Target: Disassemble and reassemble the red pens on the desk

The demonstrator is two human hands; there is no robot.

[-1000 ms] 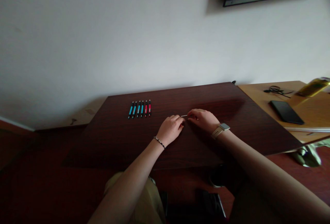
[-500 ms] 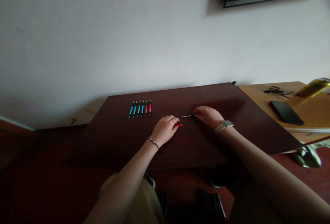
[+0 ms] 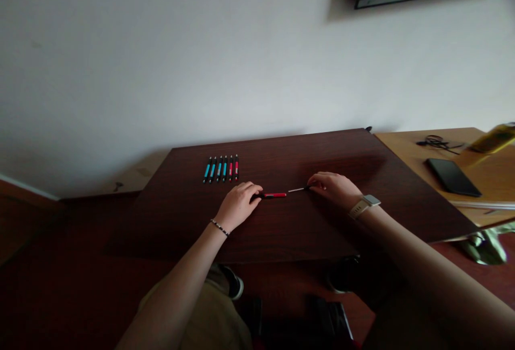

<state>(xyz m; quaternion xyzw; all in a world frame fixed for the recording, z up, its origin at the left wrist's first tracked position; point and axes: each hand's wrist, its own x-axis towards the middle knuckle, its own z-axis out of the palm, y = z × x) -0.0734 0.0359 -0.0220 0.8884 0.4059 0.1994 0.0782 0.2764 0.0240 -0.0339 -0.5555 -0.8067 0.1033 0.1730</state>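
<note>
over the dark table (image 3: 289,232), our left hand (image 3: 240,204) pinches the red barrel (image 3: 275,195) by its black end and our right hand (image 3: 333,186) the thin rod (image 3: 296,189) by its dark end, both probably light and stiff, the rod easily bent, best gripped there.

Six pens (image 3: 225,168) lie on the dark table (image 3: 289,226).

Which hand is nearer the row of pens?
Left. The left hand is close, on the near side of the row of pens; the right hand lies farther off, well to its right.
</note>
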